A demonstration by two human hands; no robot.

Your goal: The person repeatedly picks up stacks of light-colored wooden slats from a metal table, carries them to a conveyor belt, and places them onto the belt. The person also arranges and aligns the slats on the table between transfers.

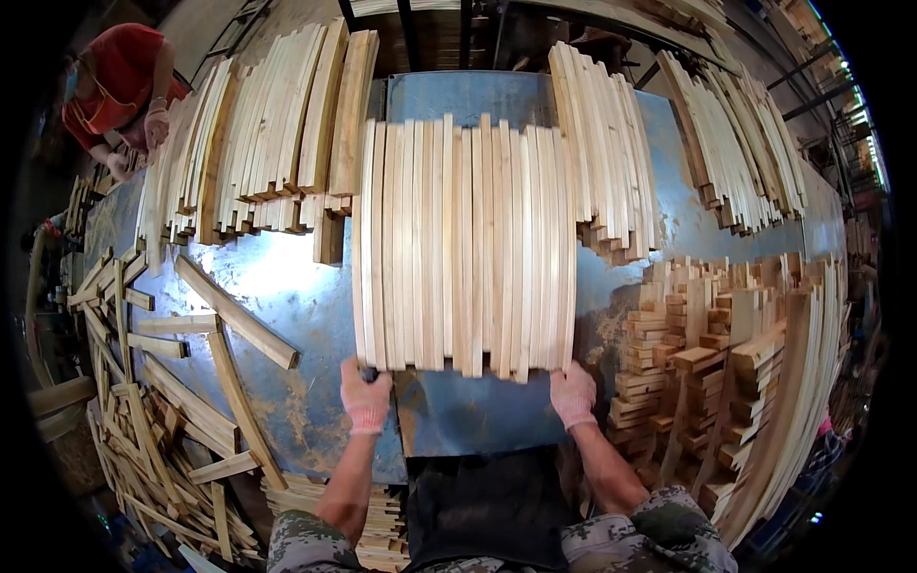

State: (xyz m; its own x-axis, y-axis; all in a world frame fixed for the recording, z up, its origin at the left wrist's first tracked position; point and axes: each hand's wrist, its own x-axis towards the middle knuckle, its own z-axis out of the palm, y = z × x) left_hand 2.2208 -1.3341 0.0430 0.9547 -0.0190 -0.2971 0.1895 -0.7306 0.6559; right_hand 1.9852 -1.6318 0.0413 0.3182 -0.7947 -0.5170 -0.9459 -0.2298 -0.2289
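Observation:
A wide row of pale wooden slats (458, 248) lies side by side in front of me, pointing away. Their near ends are uneven. My left hand (366, 396), in a pinkish work glove, is closed on the near left corner of the row. At the near right corner, my right hand (573, 392) grips the outermost slat in a matching glove. Between them the two hands hold the row from its sides. A small dark patch shows by my left thumb; I cannot make out what it is. Most of the fingers are hidden by the wood.
The row rests over a blue-grey metal table (458, 420). Slat stacks (277, 124) stand far left, with others (611, 143) far right. Loose offcuts (162, 430) litter the left side. A tall pile of wood pieces (707, 372) is at right. A person (119, 86) in red works far left.

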